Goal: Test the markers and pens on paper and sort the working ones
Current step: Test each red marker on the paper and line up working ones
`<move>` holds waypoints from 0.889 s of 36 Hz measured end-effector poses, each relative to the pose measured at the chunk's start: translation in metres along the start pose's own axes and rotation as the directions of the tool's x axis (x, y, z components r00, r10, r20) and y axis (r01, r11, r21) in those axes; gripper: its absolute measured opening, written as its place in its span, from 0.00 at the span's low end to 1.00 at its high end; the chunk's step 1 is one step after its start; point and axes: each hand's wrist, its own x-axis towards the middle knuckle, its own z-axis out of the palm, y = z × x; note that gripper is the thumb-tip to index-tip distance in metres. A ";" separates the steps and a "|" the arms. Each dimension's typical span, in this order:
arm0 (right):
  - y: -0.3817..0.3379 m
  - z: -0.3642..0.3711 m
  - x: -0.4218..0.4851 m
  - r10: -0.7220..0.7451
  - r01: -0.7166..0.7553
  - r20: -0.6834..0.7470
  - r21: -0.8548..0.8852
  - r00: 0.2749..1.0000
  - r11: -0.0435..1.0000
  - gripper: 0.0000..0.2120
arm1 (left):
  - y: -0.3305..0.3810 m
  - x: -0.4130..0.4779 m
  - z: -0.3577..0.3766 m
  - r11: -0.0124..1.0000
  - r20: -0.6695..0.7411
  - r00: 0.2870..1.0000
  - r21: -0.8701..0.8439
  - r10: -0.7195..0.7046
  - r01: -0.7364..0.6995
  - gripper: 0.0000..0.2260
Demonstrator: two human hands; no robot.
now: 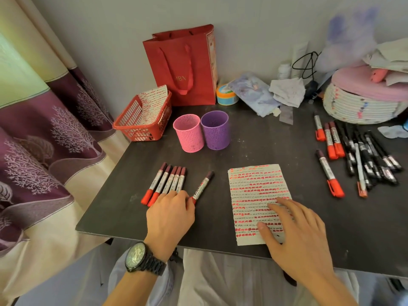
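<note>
A sheet of paper (251,186) covered in rows of red test marks lies on the dark table (287,142). My right hand (295,235) rests flat on its lower right part, fingers spread. Left of the paper, several red-capped markers (170,181) lie side by side in a row. One more marker (202,184) lies apart, just right of them. My left hand (171,213) lies palm down over the near ends of the row, and its thumb touches the single marker's red cap. At the right edge lie a few red-capped markers (331,140) and a heap of black pens (371,155).
A pink mesh cup (189,133) and a purple mesh cup (215,130) stand behind the markers. A red basket (132,122) with a used sheet sits at the back left, beside a red gift bag (183,67). A woven basket (362,107) and clutter fill the back right.
</note>
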 end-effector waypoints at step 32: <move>-0.002 -0.002 0.001 0.001 -0.003 -0.039 -0.032 0.999 0.999 0.29 | -0.011 0.001 0.027 0.954 -0.239 0.924 0.077 0.300 -0.290 0.12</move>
